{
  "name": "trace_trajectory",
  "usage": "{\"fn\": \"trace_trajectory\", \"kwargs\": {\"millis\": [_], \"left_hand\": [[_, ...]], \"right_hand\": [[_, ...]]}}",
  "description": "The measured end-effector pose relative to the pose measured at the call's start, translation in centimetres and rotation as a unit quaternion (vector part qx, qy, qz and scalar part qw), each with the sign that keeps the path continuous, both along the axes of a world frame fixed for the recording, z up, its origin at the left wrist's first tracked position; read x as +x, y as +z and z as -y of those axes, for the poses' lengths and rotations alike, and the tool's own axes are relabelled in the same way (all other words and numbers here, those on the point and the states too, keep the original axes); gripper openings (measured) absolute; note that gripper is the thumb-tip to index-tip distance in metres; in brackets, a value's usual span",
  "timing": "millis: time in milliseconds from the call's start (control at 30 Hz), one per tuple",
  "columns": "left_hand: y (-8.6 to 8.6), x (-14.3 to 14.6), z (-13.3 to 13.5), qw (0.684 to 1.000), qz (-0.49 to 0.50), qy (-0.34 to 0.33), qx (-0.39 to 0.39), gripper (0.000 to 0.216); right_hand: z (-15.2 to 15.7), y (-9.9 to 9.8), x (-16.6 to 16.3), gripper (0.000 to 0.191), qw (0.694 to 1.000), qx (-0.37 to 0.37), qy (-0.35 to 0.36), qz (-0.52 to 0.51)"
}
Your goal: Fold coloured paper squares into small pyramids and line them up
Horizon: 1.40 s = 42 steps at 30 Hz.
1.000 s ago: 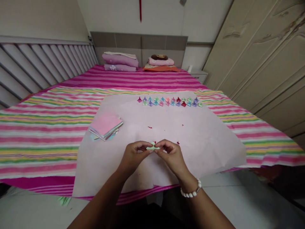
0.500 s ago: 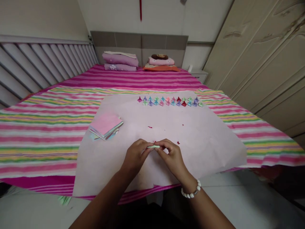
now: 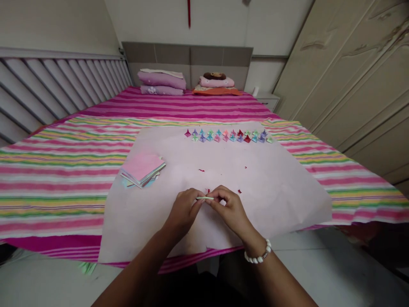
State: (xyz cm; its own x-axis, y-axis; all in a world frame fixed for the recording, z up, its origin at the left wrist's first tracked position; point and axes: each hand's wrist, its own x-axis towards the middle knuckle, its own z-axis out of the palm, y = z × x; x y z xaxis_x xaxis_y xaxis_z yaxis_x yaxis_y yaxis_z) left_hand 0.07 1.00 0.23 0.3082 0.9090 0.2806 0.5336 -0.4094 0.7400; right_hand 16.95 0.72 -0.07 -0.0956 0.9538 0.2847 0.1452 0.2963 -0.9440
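Observation:
A small pale-green folded paper [image 3: 205, 198], seen nearly edge-on, is pinched between both hands above a large pale sheet [image 3: 153, 230]. My left hand [image 3: 183, 209] closes thumb and fingers on its left end. On the right end, my right hand [image 3: 229, 209] grips it the same way, a white bead bracelet [image 3: 258, 256] round that wrist. Just beyond the fingertips lies a dark red scrap [image 3: 207, 190]. Left of the hands sits a stack of square paper [image 3: 143, 167], pink on top.
Two rows of small folded paper pieces [image 3: 230, 135] in several colours stand along the sheet's far edge. More red scraps [image 3: 201, 170] lie mid-sheet. The sheet covers a striped bed [image 3: 57, 183]. Folded bedding [image 3: 162, 81] rests by the headboard. Green paper [image 3: 87, 267] lies on the floor.
Both hands stay at the pale-green paper, with the left fingers shifted slightly. The paper looks a little thinner and more level than before.

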Motion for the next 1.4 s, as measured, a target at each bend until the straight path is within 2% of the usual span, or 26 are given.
{"fn": "trace_trajectory", "kwargs": {"millis": [133,300,467,633,800,967,1067,1167,1267,1333,1400], "left_hand": [[0.3,-0.3,0.1,0.992,0.082,0.033,-0.087,0.015],[0.6,-0.3,-0.3,0.965,0.189,0.052,-0.175,0.022],[-0.3,0.1,-0.9,0.934,0.258,0.066,-0.237,0.027],[-0.8,0.2,-1.3,0.919,0.26,0.069,-0.289,0.029],[-0.8,0.4,-2.2,0.908,0.253,0.111,-0.314,0.03],[-1.6,0.4,-3.3,0.892,0.279,0.123,-0.333,0.035],[-2.4,0.4,-3.7,0.906,0.274,0.131,-0.296,0.032],[-3.0,0.0,-3.9,0.948,0.241,0.147,-0.147,0.021],[-3.5,-0.4,-4.3,0.981,0.169,0.092,0.003,0.008],[-3.9,-0.7,-4.7,0.99,0.131,0.044,0.039,0.007],[-4.4,-0.8,-5.4,0.992,0.113,0.026,0.047,0.009]], "right_hand": [[0.0,0.2,0.2,0.017,0.999,-0.027,0.019,-0.018],[-0.1,-0.3,0.1,0.019,0.986,-0.098,0.047,-0.125],[-0.5,-1.4,-0.5,0.017,0.963,-0.179,0.02,-0.202],[-1.3,-2.3,-0.6,0.016,0.95,-0.223,-0.012,-0.219],[-2.6,-2.7,-0.6,0.018,0.952,-0.214,-0.014,-0.22],[-3.7,-3.0,-0.8,0.024,0.957,-0.198,0.022,-0.209],[-4.2,-3.1,-1.0,0.02,0.949,-0.225,0.012,-0.218],[-4.8,-3.2,-1.2,0.016,0.93,-0.261,-0.026,-0.257],[-5.5,-3.4,-1.4,0.015,0.916,-0.285,-0.04,-0.278],[-6.0,-3.7,-1.6,0.016,0.913,-0.294,-0.033,-0.28],[-6.5,-4.2,-1.7,0.016,0.913,-0.296,-0.029,-0.28]]}}
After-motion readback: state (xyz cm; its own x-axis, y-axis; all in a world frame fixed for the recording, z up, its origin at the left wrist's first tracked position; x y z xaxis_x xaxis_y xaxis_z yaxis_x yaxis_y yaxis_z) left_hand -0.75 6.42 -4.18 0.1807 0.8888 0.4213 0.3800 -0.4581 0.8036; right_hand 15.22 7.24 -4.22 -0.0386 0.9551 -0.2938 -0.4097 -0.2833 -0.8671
